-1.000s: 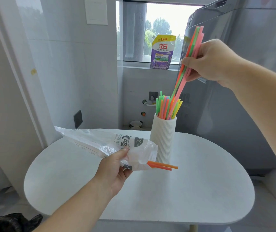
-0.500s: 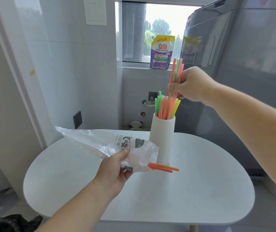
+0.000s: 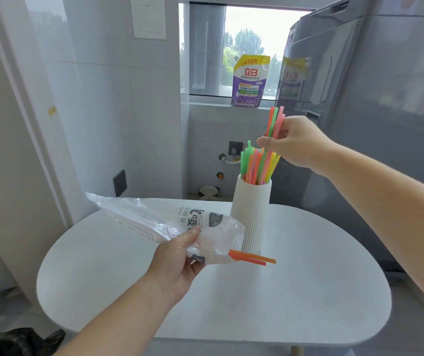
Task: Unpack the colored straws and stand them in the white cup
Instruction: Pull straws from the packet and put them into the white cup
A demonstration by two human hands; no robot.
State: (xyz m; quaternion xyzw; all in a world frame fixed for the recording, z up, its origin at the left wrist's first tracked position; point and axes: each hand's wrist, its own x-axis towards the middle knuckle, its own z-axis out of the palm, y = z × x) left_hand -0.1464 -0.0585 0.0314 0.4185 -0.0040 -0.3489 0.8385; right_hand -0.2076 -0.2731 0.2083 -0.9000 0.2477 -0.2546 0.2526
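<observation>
A white ribbed cup [image 3: 252, 214] stands upright on the round white table [image 3: 308, 291], with several colored straws [image 3: 250, 163] fanned inside it. Just above its rim, my right hand [image 3: 291, 142] grips a small bunch of orange, green and pink straws [image 3: 275, 122] whose lower ends reach down into the cup. In front of the cup, my left hand [image 3: 177, 260] holds a clear plastic straw bag [image 3: 170, 222] above the table. Two orange straws [image 3: 253, 258] stick out of the bag's open end.
A tall grey refrigerator [image 3: 372, 111] stands close on the right, behind my right arm. On the window sill at the back sits a purple detergent pouch [image 3: 249, 83]. White tiled wall runs along the left, and a black bag [image 3: 18, 341] lies on the floor at bottom left.
My right hand has come down toward the cup, sliding the bunch of straws deeper into it. The left hand and the bag have stayed in place.
</observation>
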